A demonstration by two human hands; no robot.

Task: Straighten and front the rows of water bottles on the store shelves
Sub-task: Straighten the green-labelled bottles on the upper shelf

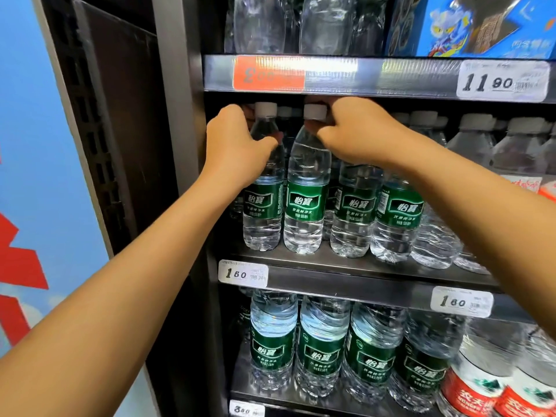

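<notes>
Bottles fill the shelves in front of us, and both our bare forearms reach up from the lower corners toward the middle shelf (346, 267), a dull metal ledge with a price strip along its lip. Nearest us, on the shelf below, stand fatter ribbed bottles (320, 347) in clear plastic with green labels, and red-labelled ones (472, 386) sit at the right. On the middle shelf a front row of slim clear bottles with green labels and white caps stands upright, close together. Our left hand (237, 145) curls round the neck of the leftmost bottle (263, 200), thumb across its shoulder. Our right hand (358, 130) grips the top of the second bottle (305, 194) just beside it, fingers closed under the cap. White price tags (243, 273) are clipped to the strip. Farther up, the top shelf carries an orange tag (269, 73), large clear bottles and a blue carton (469, 25). A dark perforated upright (99, 145) and a blue wall (33, 145) close the left side.
</notes>
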